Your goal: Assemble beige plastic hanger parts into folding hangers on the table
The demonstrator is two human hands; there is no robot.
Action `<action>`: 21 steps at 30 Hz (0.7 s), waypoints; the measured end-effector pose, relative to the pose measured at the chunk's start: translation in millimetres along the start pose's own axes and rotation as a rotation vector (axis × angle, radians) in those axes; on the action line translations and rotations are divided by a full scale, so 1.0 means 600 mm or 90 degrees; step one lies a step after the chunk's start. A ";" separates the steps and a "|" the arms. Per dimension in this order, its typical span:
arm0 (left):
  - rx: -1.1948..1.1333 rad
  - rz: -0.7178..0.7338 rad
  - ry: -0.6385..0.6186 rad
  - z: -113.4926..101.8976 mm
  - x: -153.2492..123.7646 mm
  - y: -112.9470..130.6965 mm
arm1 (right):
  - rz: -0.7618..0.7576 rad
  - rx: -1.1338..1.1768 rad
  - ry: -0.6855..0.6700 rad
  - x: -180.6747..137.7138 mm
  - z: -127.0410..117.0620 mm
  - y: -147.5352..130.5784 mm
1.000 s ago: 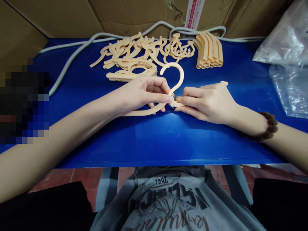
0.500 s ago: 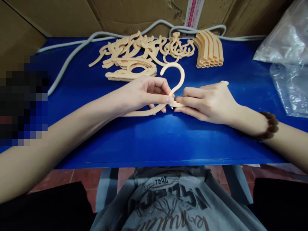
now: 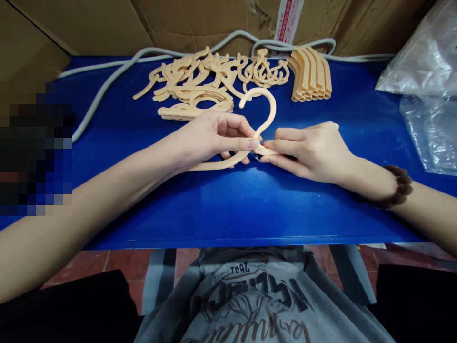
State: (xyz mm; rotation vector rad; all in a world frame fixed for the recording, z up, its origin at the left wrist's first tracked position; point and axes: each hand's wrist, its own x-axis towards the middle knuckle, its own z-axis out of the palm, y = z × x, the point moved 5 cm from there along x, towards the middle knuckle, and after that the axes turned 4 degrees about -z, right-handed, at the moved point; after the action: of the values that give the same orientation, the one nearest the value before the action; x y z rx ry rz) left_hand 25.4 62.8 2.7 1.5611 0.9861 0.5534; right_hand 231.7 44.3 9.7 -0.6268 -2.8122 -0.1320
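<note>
Between my hands is a cream-coloured hanger hook (image 3: 271,110), its curved end pointing up. My left hand (image 3: 223,138) pinches the base of the hook between thumb and fingers. A curved hanger arm (image 3: 214,166) runs out to the left beneath that hand. My right hand (image 3: 307,150) is closed round a second hanger arm (image 3: 266,151), whose end meets the hook's base at my left thumb. Most of this second arm is hidden under my right hand. Whether the pieces are locked together is covered by my fingers.
Behind my hands lie a heap of loose hanger pieces (image 3: 217,71), a flat stack of hanger arms (image 3: 178,113) and a neat stack of curved pieces (image 3: 310,74). A grey cable (image 3: 103,88) crosses the back of the blue table (image 3: 228,214). Clear plastic bags (image 3: 428,90) lie at right.
The hook has shifted slightly up and to the right, with both hands still holding the pieces together. The stacks behind have stayed in place.
</note>
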 end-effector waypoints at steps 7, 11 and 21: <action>0.057 0.002 0.013 -0.004 -0.002 -0.004 | 0.030 0.057 0.000 0.001 0.003 -0.001; 0.081 0.001 0.015 -0.001 -0.005 -0.002 | 0.033 0.062 0.004 0.002 0.002 -0.002; 0.404 0.137 0.142 0.024 -0.031 0.025 | 0.051 0.058 0.025 0.005 0.001 0.014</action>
State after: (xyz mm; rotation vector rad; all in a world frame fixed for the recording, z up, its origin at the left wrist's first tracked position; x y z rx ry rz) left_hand 31.1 39.0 16.6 2.2239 1.2464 0.6056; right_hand 232.5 52.9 10.3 -0.7067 -2.7324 -0.0010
